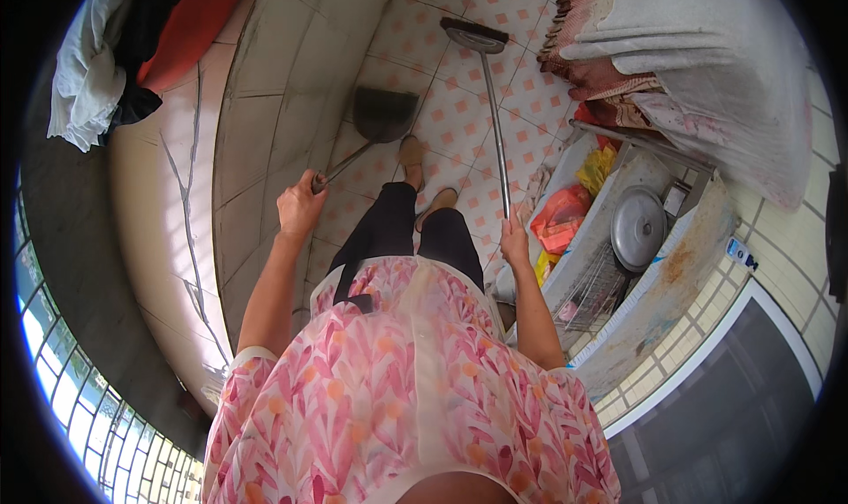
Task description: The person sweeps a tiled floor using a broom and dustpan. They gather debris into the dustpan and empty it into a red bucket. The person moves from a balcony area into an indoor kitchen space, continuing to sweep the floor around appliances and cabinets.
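My left hand (301,206) is closed around the end of a dustpan's handle. The dark dustpan (384,114) lies at the floor beside the tiled wall, just beyond my feet. In my right hand (515,240) is the metal handle of a broom (493,106), held near its end. The broom's head (474,35), with dark bristles, rests farther out on the patterned tile floor (450,100). Pan and broom head are apart. Whether any dirt lies in the pan, I cannot tell.
On the right stands a shelf unit (682,265) holding a lidded metal pot (638,228), a wire rack (586,292) and red (563,216) and yellow plastic bags (596,168). Grey cloth (715,60) hangs over its far end. A tiled wall (265,120) runs along the left.
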`<action>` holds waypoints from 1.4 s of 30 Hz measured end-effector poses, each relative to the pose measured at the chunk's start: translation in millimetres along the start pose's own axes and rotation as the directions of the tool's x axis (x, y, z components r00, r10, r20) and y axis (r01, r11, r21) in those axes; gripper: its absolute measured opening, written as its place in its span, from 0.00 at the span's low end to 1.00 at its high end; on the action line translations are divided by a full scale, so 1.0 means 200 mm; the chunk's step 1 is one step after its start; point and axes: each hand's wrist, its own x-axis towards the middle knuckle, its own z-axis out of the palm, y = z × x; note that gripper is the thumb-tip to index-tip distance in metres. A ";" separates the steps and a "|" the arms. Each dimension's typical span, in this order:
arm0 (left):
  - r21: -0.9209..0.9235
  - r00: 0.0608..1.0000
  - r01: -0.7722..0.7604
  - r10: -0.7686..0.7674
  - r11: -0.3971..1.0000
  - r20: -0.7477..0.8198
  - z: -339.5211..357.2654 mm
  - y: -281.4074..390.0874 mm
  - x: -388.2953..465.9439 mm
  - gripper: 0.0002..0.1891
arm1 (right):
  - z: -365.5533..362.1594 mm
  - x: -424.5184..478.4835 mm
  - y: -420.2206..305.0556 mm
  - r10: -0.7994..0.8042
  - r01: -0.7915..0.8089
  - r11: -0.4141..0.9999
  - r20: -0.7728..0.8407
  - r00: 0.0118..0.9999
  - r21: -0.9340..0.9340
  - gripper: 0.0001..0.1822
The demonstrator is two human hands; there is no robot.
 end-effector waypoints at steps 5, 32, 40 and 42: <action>0.014 0.998 -0.013 0.012 1.000 0.060 0.01 0.13 0.25 0.10 | 0.07 -0.28 0.34 0.097 -0.080 0.968 0.060 0.993 -0.237 0.25; 0.133 0.977 0.072 -0.097 0.988 0.188 -0.06 0.62 0.74 0.10 | -0.67 0.84 -0.52 -0.157 0.208 0.835 0.141 0.977 -0.509 0.27; 0.175 0.977 0.075 -0.107 0.982 0.185 -0.06 0.59 0.79 0.11 | -0.79 1.38 -1.33 -0.037 0.052 0.993 0.136 0.990 -0.104 0.24; 0.122 0.980 0.049 -0.072 0.991 0.187 -0.06 0.58 0.76 0.11 | -0.92 1.41 -1.42 -0.062 0.070 0.996 0.141 0.988 -0.058 0.24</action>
